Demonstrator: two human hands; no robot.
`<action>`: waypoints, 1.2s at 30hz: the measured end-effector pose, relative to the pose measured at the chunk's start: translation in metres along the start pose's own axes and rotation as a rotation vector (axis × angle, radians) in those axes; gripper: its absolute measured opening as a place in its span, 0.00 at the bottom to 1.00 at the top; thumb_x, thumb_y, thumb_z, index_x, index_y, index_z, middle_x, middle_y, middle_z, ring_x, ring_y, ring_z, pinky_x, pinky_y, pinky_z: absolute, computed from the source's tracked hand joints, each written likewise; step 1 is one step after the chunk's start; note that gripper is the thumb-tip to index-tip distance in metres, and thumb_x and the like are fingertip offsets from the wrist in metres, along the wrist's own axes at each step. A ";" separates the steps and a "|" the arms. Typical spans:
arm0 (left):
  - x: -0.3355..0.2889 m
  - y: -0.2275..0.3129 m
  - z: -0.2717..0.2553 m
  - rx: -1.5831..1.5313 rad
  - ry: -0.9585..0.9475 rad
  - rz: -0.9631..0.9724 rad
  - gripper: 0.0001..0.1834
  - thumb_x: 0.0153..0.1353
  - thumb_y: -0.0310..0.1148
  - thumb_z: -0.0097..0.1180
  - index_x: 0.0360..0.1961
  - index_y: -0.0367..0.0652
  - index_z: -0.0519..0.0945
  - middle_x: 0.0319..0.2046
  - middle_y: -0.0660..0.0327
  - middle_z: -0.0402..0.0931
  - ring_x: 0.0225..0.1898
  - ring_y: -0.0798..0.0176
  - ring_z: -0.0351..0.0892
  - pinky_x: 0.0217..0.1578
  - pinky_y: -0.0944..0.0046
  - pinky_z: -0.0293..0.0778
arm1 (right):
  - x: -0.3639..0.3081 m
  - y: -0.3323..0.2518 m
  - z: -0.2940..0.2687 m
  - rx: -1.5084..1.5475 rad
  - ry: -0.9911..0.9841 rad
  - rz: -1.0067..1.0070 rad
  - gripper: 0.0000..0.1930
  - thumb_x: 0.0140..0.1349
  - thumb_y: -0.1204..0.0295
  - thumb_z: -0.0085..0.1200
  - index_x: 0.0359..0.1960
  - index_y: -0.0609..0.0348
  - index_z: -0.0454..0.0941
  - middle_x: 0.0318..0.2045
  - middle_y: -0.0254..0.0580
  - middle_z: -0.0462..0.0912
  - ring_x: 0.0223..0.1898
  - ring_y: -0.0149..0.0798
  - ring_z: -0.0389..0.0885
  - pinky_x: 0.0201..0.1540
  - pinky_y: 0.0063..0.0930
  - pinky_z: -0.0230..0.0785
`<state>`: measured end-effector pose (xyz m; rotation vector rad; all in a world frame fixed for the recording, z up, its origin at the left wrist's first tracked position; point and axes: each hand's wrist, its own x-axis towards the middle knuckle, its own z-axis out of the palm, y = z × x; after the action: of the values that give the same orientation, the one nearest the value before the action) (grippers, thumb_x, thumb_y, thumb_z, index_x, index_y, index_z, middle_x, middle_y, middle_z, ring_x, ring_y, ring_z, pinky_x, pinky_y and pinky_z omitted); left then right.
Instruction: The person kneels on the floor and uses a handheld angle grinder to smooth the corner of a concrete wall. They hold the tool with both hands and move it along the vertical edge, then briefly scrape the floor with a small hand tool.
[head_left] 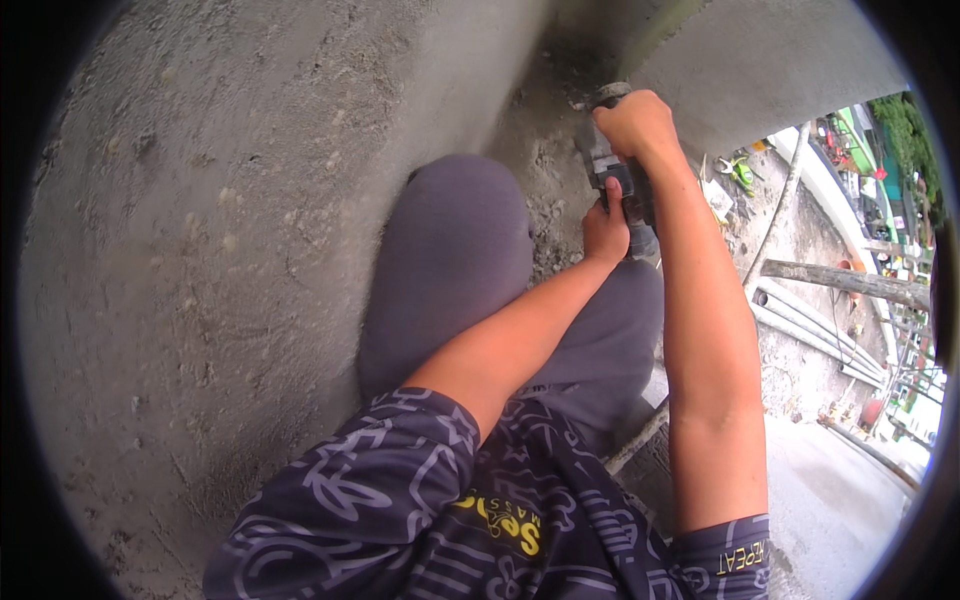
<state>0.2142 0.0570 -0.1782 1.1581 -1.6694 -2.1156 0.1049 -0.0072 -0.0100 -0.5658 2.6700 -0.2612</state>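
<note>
1. Currently, L hand (606,232): curled round the lower part of a power tool (598,155), thumb lying up along its body.
2. R hand (637,120): wrapped round the tool's upper end; fingers partly hidden.
3. Tool, approx. 1 o'clock from view ctr.: dark housing w/ a dull grey, metallic-looking midsection; rounded ends. Contact betw. tip and wall: can't tell.
4. Rough wall (200,280), 9 o'clock: grey, cement-like, pitted, w/ paler blotches.
5. Smoother slab (770,60), 1 o'clock, beyond the tool: flat, matte grey.
6. Rubble (548,190), 1 o'clock, betw. the L knee and tool: crumbly, irreg. lumps.
7. Trousers (455,230), ctr.: plain grey cloth, taut over bent knees. Shirt (590,490), 6 o'clock: dark, w/ pale line patterns.
8. Pipes (815,335), 3 o'clock: pale, straight, cylindrical, side by side; round pole (850,283) just above, weathered-looking.
9. Green-yellow object (740,175), 2 o'clock: small, irreg.; kind unclear.
</note>
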 end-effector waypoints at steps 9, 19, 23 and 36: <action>0.005 -0.001 -0.004 0.070 -0.029 -0.033 0.59 0.67 0.81 0.22 0.48 0.29 0.84 0.43 0.35 0.84 0.54 0.35 0.81 0.55 0.47 0.72 | 0.014 0.009 0.007 -0.053 -0.012 -0.030 0.23 0.62 0.57 0.53 0.22 0.65 0.87 0.19 0.48 0.86 0.34 0.48 0.90 0.47 0.36 0.81; 0.012 -0.006 0.006 0.277 -0.072 -0.022 0.60 0.66 0.81 0.22 0.49 0.28 0.84 0.46 0.33 0.83 0.57 0.31 0.80 0.59 0.45 0.71 | 0.019 0.060 -0.005 0.118 0.009 0.021 0.25 0.61 0.55 0.53 0.15 0.65 0.84 0.14 0.44 0.83 0.24 0.43 0.85 0.39 0.36 0.77; 0.016 0.000 0.005 0.295 -0.064 -0.027 0.61 0.66 0.82 0.23 0.48 0.27 0.84 0.46 0.32 0.83 0.57 0.32 0.80 0.58 0.45 0.72 | 0.031 0.060 -0.007 0.148 -0.049 0.058 0.26 0.62 0.53 0.50 0.17 0.60 0.87 0.17 0.37 0.86 0.29 0.40 0.87 0.44 0.33 0.79; 0.017 0.015 0.015 0.588 -0.181 -0.024 0.58 0.63 0.82 0.32 0.50 0.31 0.85 0.47 0.34 0.84 0.56 0.35 0.81 0.59 0.45 0.73 | 0.037 0.155 0.000 0.948 0.017 0.327 0.09 0.62 0.71 0.58 0.30 0.66 0.79 0.22 0.44 0.79 0.20 0.37 0.77 0.22 0.32 0.71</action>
<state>0.1879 0.0525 -0.1719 1.1445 -2.4792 -1.8335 0.0198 0.1164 -0.0630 0.1702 2.2273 -1.3081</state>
